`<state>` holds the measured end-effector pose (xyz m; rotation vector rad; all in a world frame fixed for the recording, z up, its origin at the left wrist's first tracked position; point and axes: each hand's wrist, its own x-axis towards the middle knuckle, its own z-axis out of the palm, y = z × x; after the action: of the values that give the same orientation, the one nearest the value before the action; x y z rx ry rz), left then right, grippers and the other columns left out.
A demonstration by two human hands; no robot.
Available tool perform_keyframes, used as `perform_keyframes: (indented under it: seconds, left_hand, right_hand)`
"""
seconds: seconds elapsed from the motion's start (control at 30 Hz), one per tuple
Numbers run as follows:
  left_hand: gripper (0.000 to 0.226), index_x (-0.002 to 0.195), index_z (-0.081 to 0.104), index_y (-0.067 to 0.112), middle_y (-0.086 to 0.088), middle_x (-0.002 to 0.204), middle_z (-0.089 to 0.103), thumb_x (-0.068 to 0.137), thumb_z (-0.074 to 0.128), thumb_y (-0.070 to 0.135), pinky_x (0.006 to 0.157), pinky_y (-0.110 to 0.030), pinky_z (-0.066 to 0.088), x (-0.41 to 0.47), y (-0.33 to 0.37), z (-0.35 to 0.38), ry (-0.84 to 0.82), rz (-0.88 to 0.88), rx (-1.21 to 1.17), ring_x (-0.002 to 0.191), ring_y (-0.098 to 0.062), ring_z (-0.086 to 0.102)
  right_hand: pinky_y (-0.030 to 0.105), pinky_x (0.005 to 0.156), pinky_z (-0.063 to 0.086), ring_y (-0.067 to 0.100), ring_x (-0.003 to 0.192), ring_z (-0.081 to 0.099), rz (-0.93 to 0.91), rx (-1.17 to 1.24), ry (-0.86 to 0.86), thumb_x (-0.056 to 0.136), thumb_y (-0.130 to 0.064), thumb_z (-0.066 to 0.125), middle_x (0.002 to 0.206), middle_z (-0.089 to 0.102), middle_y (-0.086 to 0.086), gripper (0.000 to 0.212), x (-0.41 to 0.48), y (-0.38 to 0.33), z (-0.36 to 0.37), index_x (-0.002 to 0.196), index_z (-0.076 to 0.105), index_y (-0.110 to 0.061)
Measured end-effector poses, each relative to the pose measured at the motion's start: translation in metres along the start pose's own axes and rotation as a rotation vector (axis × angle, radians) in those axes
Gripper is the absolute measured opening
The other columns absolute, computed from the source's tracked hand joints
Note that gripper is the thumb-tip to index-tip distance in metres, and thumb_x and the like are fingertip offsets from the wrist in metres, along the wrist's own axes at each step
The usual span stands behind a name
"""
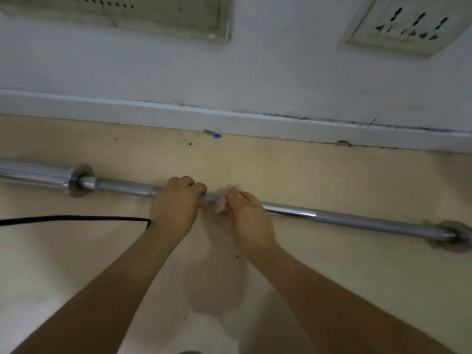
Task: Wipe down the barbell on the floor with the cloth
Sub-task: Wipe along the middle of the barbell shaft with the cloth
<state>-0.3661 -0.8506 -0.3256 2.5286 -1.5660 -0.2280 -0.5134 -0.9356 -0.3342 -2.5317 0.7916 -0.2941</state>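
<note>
Your forearms reach up from the bottom of the frame. At centre, your left hand curls round the long grey steel barbell on the beige floor, likely to stop it rolling. Just right of it, your right hand pinches the small pale cloth onto the shaft. Further right the shaft is bare up to its collar, with the white skirting close behind.

Beige floor — steel barbell lies across it, passing under fingers; small blue scrap beyond fingers, by skirting.
</note>
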Motion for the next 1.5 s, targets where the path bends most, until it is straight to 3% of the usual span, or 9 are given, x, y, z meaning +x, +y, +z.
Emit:
perform_keyframes:
  seconds: [0.1,0.27,0.4,0.57,0.7,0.9,1.1,1.3,1.5]
  left_hand:
    - [0.015,0.09,0.066,0.016,-0.008,0.088,0.062,0.079,0.064,0.007,0.06,-0.036,0.045,0.009,0.005,-0.008,-0.06,-0.021,0.057,0.086,-0.029,0.054]
    - [0.02,0.104,0.06,0.012,-0.011,0.105,0.058,0.087,0.053,0.005,0.074,-0.037,0.047,0.03,0.017,-0.022,-0.19,-0.034,0.159,0.104,-0.031,0.051]
    - [0.018,0.103,0.061,0.014,-0.01,0.107,0.061,0.093,0.046,0.015,0.071,-0.035,0.04,0.038,0.009,-0.025,-0.184,-0.091,0.012,0.104,-0.03,0.054]
    - [0.027,0.114,0.055,0.018,-0.007,0.108,0.063,0.088,0.049,0.021,0.078,-0.038,0.049,0.033,0.012,-0.027,-0.076,-0.125,-0.441,0.095,-0.027,0.06]
    - [0.031,0.117,0.052,0.022,-0.006,0.1,0.067,0.087,0.053,0.026,0.072,-0.04,0.051,0.027,0.03,0.001,-0.088,0.036,-0.396,0.087,-0.028,0.062]
    - [0.025,0.087,0.068,0.015,0.001,0.083,0.067,0.075,0.063,0.036,0.08,-0.038,0.042,0.025,-0.007,0.006,-0.055,0.249,-0.034,0.093,-0.026,0.05]
    - [0.027,0.093,0.068,0.015,-0.009,0.089,0.061,0.074,0.064,0.033,0.064,-0.035,0.036,-0.021,-0.081,-0.027,0.096,0.031,0.081,0.083,-0.032,0.051]
    - [0.042,0.134,0.044,0.013,-0.015,0.147,0.033,0.092,0.045,0.012,0.099,-0.04,0.039,-0.006,-0.022,-0.006,-0.082,0.101,0.063,0.124,-0.035,0.04]
    - [0.033,0.121,0.058,0.023,-0.005,0.125,0.054,0.088,0.057,0.022,0.092,-0.039,0.046,-0.016,-0.11,-0.015,0.007,-0.042,-0.081,0.112,-0.028,0.051]
  right_hand:
    - [0.027,0.085,0.048,0.023,0.105,0.062,0.16,-0.217,0.021,0.08,-0.017,0.062,0.107,0.069,0.003,0.026,-0.02,0.042,-0.031,0.105,0.067,-0.015]
    - [0.028,0.074,0.041,0.024,0.097,0.06,0.228,-0.114,0.08,0.082,-0.01,0.052,0.093,0.067,0.003,0.017,0.001,0.011,-0.023,0.089,0.066,-0.017]
    - [0.043,0.08,0.052,0.029,0.098,0.062,0.18,-0.088,0.017,0.081,-0.004,0.057,0.099,0.068,0.011,0.021,0.047,-0.035,0.033,0.101,0.064,-0.008]
    - [0.041,0.104,0.041,0.026,0.129,0.046,-0.015,0.033,-0.17,0.089,-0.015,0.042,0.138,0.051,0.014,0.05,0.028,-0.013,0.007,0.139,0.04,-0.01]
    - [0.029,0.092,0.048,0.014,0.111,0.057,0.336,0.362,0.047,0.081,0.0,0.053,0.119,0.06,-0.004,0.054,0.033,-0.011,-0.003,0.131,0.048,-0.018]
    - [0.044,0.083,0.048,0.031,0.102,0.056,0.219,-0.152,-0.085,0.074,-0.015,0.072,0.115,0.062,0.005,0.044,0.006,0.024,-0.018,0.117,0.062,-0.018]
    - [0.04,0.076,0.047,0.037,0.09,0.056,0.085,-0.163,-0.117,0.073,0.002,0.064,0.097,0.066,0.014,0.039,0.031,-0.012,0.007,0.11,0.067,-0.009]
    - [0.036,0.069,0.041,0.034,0.086,0.057,0.116,-0.178,-0.113,0.076,-0.004,0.065,0.091,0.067,0.014,0.029,0.042,-0.027,0.009,0.104,0.06,-0.009]
    - [0.034,0.061,0.035,0.033,0.081,0.055,0.111,-0.24,-0.147,0.08,0.002,0.053,0.084,0.065,0.014,0.021,0.043,-0.031,0.002,0.097,0.059,-0.008]
